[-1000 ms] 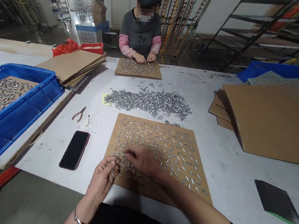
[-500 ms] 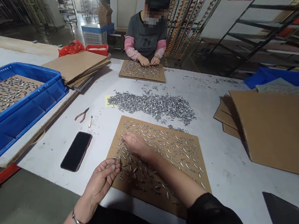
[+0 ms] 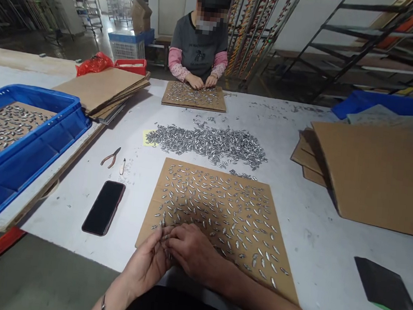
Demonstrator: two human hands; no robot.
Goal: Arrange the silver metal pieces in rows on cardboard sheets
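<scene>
My left hand is at the near left corner of a cardboard sheet, palm up with its fingers curled in. A bit of something small shows at its fingertips, partly hidden. My right hand meets it there, fingers bent and pinched together against the left fingertips; whatever is between them is too small to make out. Small silver fish-shaped metal pieces are spread over the sheet in loose rows. Beyond it lies a big heap of the same pieces.
Left of the sheet lie a phone, pliers and a small knife. A blue crate stands farther left. Cardboard stacks sit at right. Across the table a co-worker handles pieces on another cardboard sheet.
My right hand has come back from the sheet's upper left area toward me and now meets my left hand. My left hand has shifted slightly right and nearer. The view has tilted slightly.
</scene>
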